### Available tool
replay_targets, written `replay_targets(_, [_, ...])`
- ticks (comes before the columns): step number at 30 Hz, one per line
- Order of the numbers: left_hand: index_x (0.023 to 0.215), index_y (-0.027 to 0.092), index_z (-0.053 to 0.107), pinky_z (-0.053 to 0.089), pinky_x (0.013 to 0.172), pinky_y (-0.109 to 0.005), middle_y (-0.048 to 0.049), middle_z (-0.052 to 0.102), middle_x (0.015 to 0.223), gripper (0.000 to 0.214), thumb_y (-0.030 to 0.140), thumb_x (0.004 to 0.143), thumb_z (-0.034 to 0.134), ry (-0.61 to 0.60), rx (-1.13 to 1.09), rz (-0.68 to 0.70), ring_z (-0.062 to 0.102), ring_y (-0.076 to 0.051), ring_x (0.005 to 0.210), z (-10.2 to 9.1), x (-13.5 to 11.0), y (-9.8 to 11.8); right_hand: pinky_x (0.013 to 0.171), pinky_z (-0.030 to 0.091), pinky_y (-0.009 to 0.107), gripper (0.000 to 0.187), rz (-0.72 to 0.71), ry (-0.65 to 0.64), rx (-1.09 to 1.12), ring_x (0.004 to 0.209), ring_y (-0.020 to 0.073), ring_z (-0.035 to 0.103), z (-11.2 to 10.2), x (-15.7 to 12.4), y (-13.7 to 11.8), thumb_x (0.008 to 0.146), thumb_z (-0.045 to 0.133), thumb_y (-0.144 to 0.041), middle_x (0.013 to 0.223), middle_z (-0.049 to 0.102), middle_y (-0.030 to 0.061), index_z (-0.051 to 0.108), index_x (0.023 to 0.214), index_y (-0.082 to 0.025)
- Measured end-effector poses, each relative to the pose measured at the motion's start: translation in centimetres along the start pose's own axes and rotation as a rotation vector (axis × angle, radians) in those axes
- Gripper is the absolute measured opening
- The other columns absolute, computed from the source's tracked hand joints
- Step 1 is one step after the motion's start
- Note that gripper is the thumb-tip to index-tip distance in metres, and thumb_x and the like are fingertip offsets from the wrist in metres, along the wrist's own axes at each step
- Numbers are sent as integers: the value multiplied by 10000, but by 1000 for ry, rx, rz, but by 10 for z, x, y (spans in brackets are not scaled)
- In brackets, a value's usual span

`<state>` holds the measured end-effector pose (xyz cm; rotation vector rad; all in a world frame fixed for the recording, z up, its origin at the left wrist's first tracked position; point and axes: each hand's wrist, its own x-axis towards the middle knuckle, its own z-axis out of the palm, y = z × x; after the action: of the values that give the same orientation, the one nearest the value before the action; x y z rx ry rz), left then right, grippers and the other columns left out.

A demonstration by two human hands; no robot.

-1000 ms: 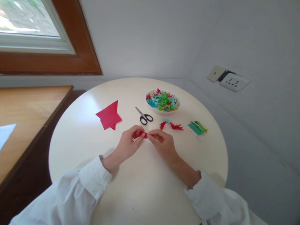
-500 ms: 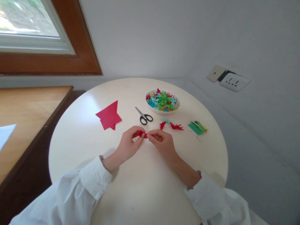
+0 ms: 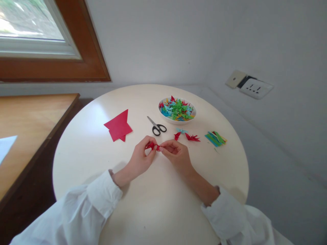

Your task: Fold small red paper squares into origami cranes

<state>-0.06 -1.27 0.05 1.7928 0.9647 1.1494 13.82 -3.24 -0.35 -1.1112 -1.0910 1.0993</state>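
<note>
A small piece of folded red paper is pinched between my two hands above the table's middle. My left hand grips it from the left with thumb and fingers, hiding part of it. From the right, the thumb and forefinger of my right hand close on its other end. Just beyond my right hand lie a red paper crane, a smaller red folded piece and a light blue one. Black-handled scissors rest beyond my left hand, closed blades pointing away.
Red paper sheets overlap at the left of the round white table. A white bowl full of colourful folded cranes stands at the back. Paper strips lie at the right. A wooden desk borders the left side.
My fingers have shifted very slightly on the red paper, both hands still pinching it. Everything else on the table stays where it was.
</note>
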Motion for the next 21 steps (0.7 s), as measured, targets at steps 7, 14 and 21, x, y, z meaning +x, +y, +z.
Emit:
replay_targets(7, [775,186,473,415,640,-232,5,532,738,139,53,736,457,-8,21,1,504,-114,697,0,-1,-1,688,518,282,142,-10,1,-12,666,141,627,-1,1,1,609,705,-249,677,643,0,608,684,-177])
replay_targets(14, [766,185,468,415,636,-231,7,527,725,138,51,735,458,-13,33,-3,504,-113,689,1,0,-1,677,509,263,117,-26,-5,-13,656,126,616,0,1,5,624,692,-226,673,632,-9,602,684,-180])
replay_targets(21, [764,187,470,413,633,-226,12,529,724,139,53,726,452,-26,45,-18,513,-113,694,1,0,-2,667,507,274,111,-24,-5,-18,643,132,607,0,1,5,613,678,-226,659,624,-8,593,668,-181])
